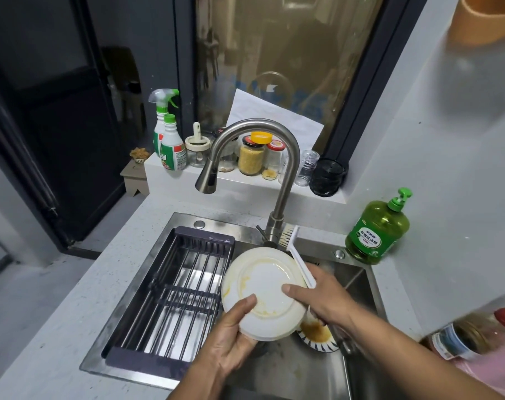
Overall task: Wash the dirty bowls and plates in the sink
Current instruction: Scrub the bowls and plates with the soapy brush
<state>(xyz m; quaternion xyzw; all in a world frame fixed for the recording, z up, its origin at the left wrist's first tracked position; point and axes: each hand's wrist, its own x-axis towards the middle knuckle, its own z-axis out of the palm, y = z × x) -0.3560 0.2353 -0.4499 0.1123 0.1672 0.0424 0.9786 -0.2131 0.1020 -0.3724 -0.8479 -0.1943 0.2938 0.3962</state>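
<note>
A white plate point(267, 287) smeared with yellow residue is held tilted above the steel sink point(358, 284). My left hand point(231, 339) grips its lower edge, thumb on the face. My right hand point(320, 301) holds the plate's right rim, its thumb lying on the face and its fingers hidden behind. A white dish brush point(298, 255) slants just behind the right hand; whether that hand also holds its handle I cannot tell. Below the plate, a patterned bowl point(317, 334) with brown residue sits in the sink.
A dark drying rack point(170, 295) fills the sink's left half. The steel faucet point(262, 157) arches over the plate, no water visible. Green dish soap bottle point(378, 229) stands at the sink's back right corner. Jars and spray bottles point(170, 140) line the ledge behind.
</note>
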